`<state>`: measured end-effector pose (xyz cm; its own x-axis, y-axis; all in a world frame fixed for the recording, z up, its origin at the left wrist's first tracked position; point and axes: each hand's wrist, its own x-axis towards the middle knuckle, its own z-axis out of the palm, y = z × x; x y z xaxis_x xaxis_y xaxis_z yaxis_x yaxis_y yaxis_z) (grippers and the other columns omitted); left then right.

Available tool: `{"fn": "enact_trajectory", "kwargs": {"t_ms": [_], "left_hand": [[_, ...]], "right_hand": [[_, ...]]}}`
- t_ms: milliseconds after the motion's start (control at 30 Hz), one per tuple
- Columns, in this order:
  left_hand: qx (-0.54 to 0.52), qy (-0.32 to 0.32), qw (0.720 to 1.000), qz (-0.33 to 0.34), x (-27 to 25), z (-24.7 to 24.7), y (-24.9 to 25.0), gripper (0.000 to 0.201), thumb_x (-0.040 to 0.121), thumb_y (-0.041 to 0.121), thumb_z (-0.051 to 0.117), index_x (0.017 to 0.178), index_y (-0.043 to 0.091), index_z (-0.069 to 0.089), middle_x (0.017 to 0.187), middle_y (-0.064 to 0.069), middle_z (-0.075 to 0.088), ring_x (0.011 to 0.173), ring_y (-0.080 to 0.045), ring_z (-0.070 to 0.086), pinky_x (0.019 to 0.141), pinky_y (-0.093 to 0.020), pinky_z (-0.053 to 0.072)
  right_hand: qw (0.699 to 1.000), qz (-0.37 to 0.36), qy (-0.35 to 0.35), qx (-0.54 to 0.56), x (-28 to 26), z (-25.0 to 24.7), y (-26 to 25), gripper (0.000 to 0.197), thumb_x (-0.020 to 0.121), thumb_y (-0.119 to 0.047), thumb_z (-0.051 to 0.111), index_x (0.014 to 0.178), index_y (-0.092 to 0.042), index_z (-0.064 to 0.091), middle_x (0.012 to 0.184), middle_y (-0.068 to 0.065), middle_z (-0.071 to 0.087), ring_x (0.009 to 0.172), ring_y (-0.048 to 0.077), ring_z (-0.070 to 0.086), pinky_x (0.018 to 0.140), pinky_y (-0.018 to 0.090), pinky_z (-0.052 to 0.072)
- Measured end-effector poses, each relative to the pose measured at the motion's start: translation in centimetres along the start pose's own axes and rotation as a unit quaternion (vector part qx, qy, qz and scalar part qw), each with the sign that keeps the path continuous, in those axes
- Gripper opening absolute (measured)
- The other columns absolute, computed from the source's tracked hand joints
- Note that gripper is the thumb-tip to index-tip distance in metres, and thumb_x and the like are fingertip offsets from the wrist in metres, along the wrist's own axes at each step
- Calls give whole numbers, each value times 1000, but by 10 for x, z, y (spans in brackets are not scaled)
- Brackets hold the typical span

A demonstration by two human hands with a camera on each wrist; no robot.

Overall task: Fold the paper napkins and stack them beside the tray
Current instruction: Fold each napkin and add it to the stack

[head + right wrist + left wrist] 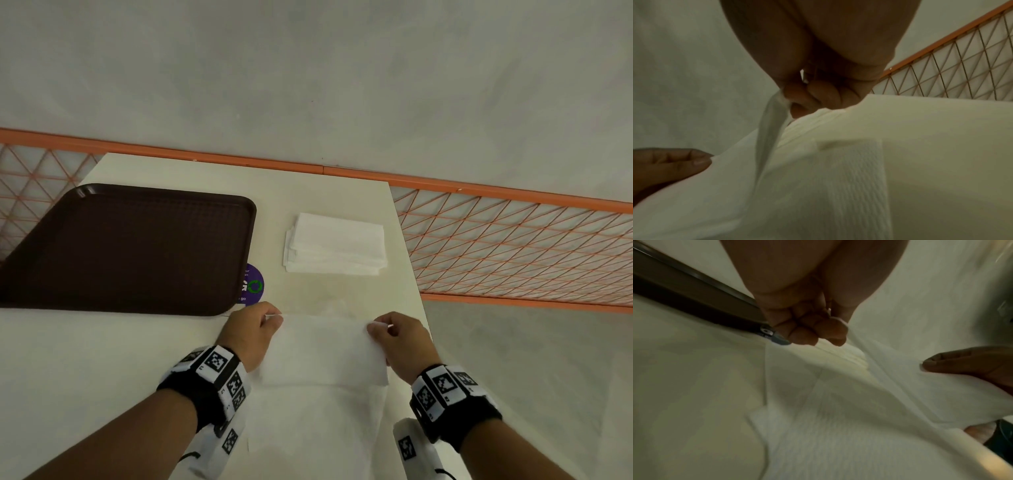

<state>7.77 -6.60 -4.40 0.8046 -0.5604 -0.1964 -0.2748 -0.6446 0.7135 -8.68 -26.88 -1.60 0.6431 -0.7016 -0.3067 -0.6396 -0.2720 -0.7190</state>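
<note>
A: We've got both hands up over the near edge of the table (171, 359). The left hand (251, 334) pinches one far corner of a white napkin (322, 349), fingers curled tight on the paper.

B: And the right hand (402, 342) pinches the other far corner. We see the sheet lifted between them, its lower part draping onto more white paper (315, 428) lying at the near edge.

A: From the left wrist we catch the fingers (807, 331) bunched on the paper's edge; it's blurred, mind.

B: Now the tray (130, 253), dark brown, at the table's left side. We see nothing in it.

A: Just beside it, toward the right edge, sits the stack of folded napkins (337, 245), slightly fanned. A purple sticker (253, 286) peeks from under the tray's near right corner.

B: Orange mesh railing (513, 246) beyond the table's far and right edges.
</note>
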Motion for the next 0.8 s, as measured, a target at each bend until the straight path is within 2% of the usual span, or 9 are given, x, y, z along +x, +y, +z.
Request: {"fn": "enact_trajectory", "kwargs": {"t_ms": [100,200,333,400,500,567,667,733,800], "left_hand": [[65,-14,998,-17,0,9,-5,21,95,30,53,108,18,64,103,-2,68,96,-19,62,85,-32,50],[138,15,990,-23,-2,12,-4,39,97,34,49,132,17,50,133,-4,50,121,-22,49,100,-36,42],[205,11,971,119,-18,29,3,48,100,34,37,141,11,42,152,-7,34,138,-26,35,112,-38,32],[244,-60,954,162,-30,42,8,51,103,33,27,148,11,29,159,-6,17,146,-24,18,118,-39,19],[339,-163,920,110,-40,53,4,61,102,44,10,152,14,-7,159,-3,-19,146,-20,-17,119,-44,-3],[364,-162,913,88,-42,57,-9,81,82,62,-10,146,14,-21,152,-1,-32,138,-17,-30,116,-48,-10],[349,-89,931,56,-39,58,-30,93,78,74,-5,146,11,5,156,-6,-6,146,-22,-7,113,-48,-6],[329,-124,935,37,-40,56,-32,87,88,71,9,136,5,40,149,-11,32,138,-25,29,109,-50,3],[321,-155,934,40,-39,59,-32,85,89,69,12,131,4,47,144,-11,42,131,-24,36,108,-51,5]], "right_hand": [[998,31,4,-58,-3,12,8,12,88,-31,63,92,-20,66,81,-2,68,74,18,64,73,33,55],[984,25,4,-176,-5,21,10,41,91,-39,59,128,-23,52,125,-1,57,112,19,55,95,33,46],[946,-115,-50,-300,-22,40,0,57,100,-36,40,151,-19,24,158,-1,23,145,19,20,118,36,17],[918,-158,-120,-343,-31,56,-3,58,103,-33,29,154,-18,9,163,-2,4,150,18,0,119,42,0],[884,-149,-193,-399,-35,68,8,61,103,-43,16,153,-20,-12,154,-8,-28,147,20,-21,113,53,-14],[882,-114,-192,-414,-33,65,21,70,97,-60,10,150,-25,-19,148,-10,-36,144,20,-28,110,58,-18],[884,-51,-164,-435,-28,50,35,82,89,-72,7,150,-24,-21,152,-8,-34,144,21,-27,109,62,-17],[890,-27,-136,-434,-23,40,34,82,91,-70,9,151,-21,-17,156,-6,-29,146,21,-23,110,62,-14],[894,-64,-117,-428,-19,36,27,75,96,-62,16,153,-20,-9,160,-4,-21,147,20,-18,113,58,-11]]}}
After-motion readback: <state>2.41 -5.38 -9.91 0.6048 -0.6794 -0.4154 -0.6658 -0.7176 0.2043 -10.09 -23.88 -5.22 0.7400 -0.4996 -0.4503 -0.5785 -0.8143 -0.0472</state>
